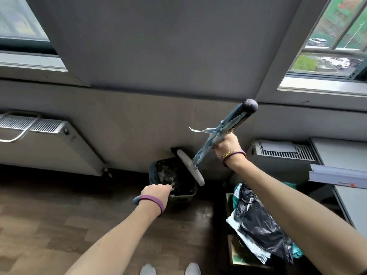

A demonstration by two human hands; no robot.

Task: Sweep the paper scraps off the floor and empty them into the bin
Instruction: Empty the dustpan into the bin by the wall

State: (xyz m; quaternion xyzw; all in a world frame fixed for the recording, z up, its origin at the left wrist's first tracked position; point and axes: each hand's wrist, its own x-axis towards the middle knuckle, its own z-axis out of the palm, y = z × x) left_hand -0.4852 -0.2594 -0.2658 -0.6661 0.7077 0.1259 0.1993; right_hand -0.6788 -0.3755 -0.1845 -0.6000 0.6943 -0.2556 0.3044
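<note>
Down by the wall, between two radiators (39, 126): small dark bin (183, 197) with white paper scraps (166, 175) heaped inside. Left hand (156, 192) at the near rim, grip closed round a grey-blue dustpan handle (136, 200); pan itself hidden behind the hand, amount of paper left in it impossible to tell. Right hand (225, 145) raised, grip clamped on the shaft of a broom (210, 139) wrapped in blue cloth strips, pale head hanging just above the far side of the bin. Probably the emptying step, and close to complete. Several risks from this position. Tipping the pan too quickly, or not fully over the rim: light scraps sliding past the edge and back onto the floor (59, 225). Swinging the broom head while looking at the pan: knocking the bin, likely light and easy to overturn, or brushing scraps out of it. Loose cloth ends catching on the rim also possible. Black plastic bag (258, 221) just to the right, near enough to hide any escaped scrap.
</note>
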